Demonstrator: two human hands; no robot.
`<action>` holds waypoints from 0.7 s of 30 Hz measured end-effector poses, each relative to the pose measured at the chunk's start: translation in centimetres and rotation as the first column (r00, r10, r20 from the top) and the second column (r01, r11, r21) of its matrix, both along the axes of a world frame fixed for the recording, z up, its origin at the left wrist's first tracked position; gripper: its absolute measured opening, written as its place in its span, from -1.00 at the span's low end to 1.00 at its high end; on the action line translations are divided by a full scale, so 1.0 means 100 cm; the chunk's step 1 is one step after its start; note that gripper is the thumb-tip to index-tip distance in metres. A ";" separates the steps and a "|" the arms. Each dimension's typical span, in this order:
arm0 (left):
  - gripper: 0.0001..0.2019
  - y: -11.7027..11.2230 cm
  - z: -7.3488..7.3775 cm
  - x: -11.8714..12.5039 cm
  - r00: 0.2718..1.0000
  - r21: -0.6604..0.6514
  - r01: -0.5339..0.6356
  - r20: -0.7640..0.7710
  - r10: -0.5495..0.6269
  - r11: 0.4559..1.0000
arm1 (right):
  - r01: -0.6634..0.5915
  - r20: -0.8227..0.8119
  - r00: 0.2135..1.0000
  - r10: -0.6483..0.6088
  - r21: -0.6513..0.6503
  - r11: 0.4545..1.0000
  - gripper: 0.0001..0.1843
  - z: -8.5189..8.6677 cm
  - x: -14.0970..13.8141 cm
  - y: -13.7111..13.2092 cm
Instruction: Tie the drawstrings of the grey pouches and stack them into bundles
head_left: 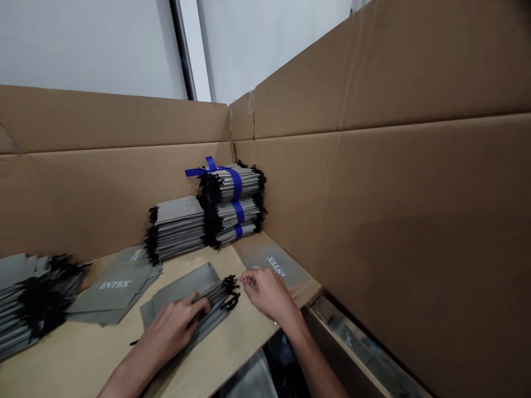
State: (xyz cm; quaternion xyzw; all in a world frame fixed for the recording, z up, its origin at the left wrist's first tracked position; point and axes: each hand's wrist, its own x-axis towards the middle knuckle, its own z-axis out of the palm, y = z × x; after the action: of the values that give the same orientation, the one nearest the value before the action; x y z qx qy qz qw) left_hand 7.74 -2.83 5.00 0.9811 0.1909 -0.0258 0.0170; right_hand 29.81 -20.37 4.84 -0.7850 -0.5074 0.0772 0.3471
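Note:
A small stack of grey drawstring bags [194, 279] lies on the table, with black cord ends [230, 286] bunched at its right side. My left hand [178, 320] is curled over the stack, its thumb and forefinger gripping the bags near the middle. Just right of the cord ends, my right hand [265, 290] is closed in a pinch. Whether a cord is between those fingertips is too small to tell.
Blue-banded bag bundles [236, 185] stand in the corner beside an unbanded stack [180, 229]. Loose INTEX bags [112, 284] and another pile [37, 304] lie left. Cardboard walls [394, 193] surround the table [232, 354]. An open box [352, 342] sits below right.

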 end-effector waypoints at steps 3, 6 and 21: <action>-0.57 0.003 -0.007 -0.001 1.000 0.002 0.019 0.006 -0.019 1.000 | -0.037 -0.007 0.999 0.037 -0.022 0.999 -0.67 -0.002 0.000 -0.001; -0.56 0.007 -0.009 -0.003 0.999 0.008 0.044 0.012 -0.044 0.999 | -0.081 -0.020 0.997 0.080 -0.046 0.996 -0.65 -0.004 -0.004 0.001; -0.56 0.010 -0.027 -0.013 0.997 0.001 0.037 0.061 -0.037 0.999 | -0.206 -0.052 0.978 0.201 -0.120 0.971 -0.60 -0.023 -0.036 0.021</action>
State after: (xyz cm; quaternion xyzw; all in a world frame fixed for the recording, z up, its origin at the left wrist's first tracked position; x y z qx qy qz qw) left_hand 6.45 -1.86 2.28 0.9849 0.1719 0.0039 0.0223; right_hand 26.19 -18.29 2.57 -0.7472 -0.5725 0.1597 0.2974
